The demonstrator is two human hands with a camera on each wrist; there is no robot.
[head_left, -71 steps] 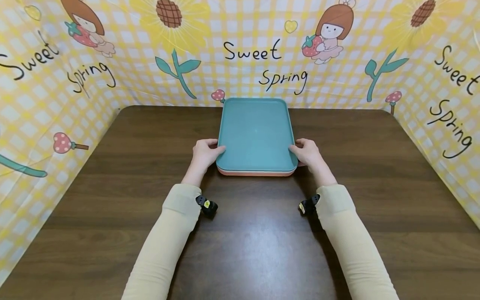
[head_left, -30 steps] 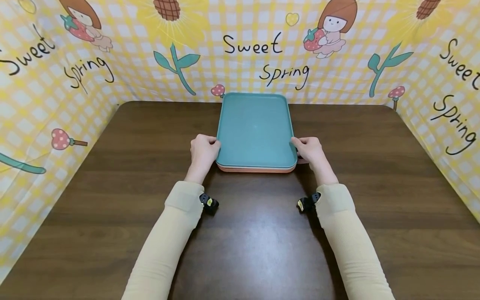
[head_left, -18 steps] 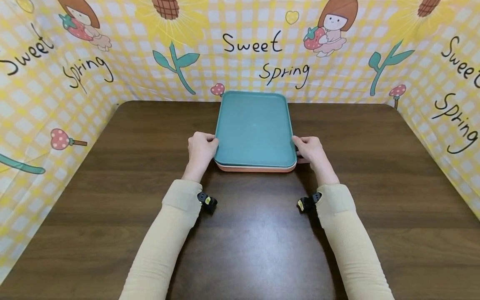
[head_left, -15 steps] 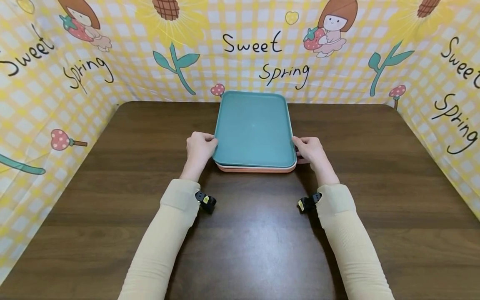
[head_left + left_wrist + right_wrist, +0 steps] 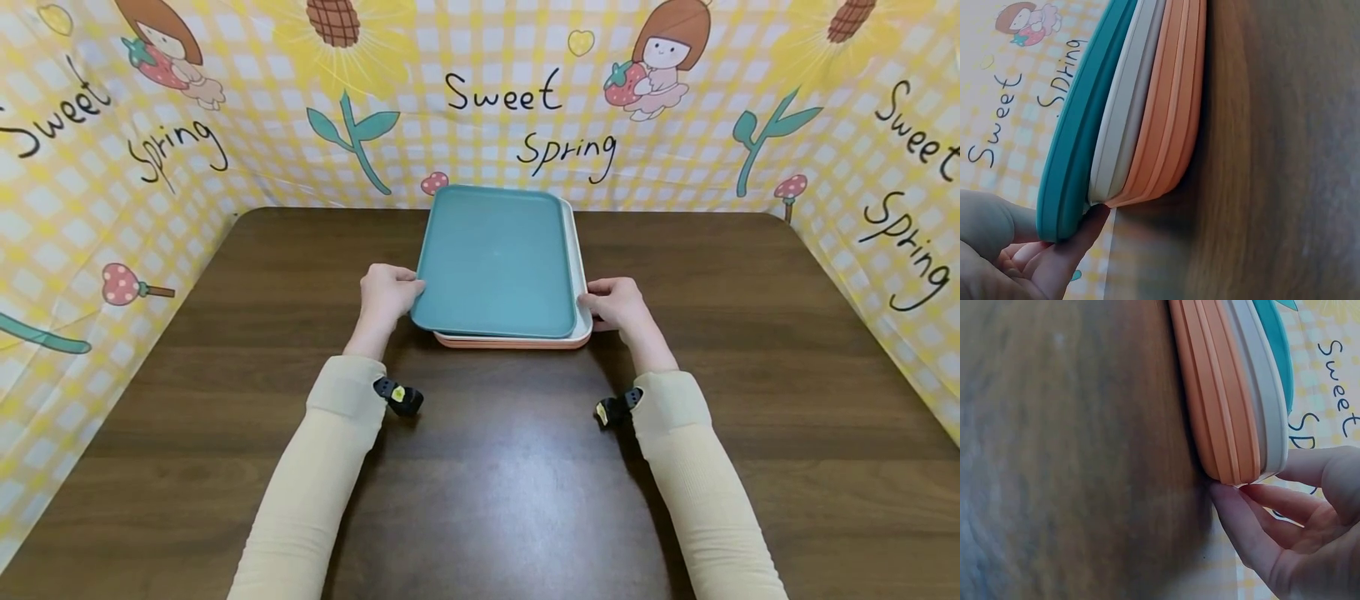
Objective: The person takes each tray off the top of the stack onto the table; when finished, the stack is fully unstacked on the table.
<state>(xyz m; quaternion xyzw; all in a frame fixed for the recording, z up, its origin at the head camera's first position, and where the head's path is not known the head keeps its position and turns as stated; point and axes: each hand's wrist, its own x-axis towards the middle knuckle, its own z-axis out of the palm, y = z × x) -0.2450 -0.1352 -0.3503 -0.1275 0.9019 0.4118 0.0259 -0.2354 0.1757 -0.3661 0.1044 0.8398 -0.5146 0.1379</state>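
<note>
A teal tray (image 5: 495,258) lies on top of a stack, shifted left and slightly askew. My left hand (image 5: 384,300) pinches its left edge, thumb above and fingers beneath, as the left wrist view shows. Under it a white tray (image 5: 576,267) shows as a strip along the right side. Two orange trays (image 5: 1169,119) make up the bottom of the stack. At the right side my right hand (image 5: 618,308) holds the stack's edge. In the right wrist view its thumb is on the white rim and its fingers are against the orange sides.
The stack stands near the back of a brown wooden table (image 5: 510,467). Behind it and at both sides hangs a yellow checked cloth (image 5: 285,125) with printed flowers and words. Each wrist wears a small black camera.
The teal tray has slid left with my left hand, uncovering the white tray's right side. The right hand has stayed at the stack's right edge, its thumb now on the white tray.
</note>
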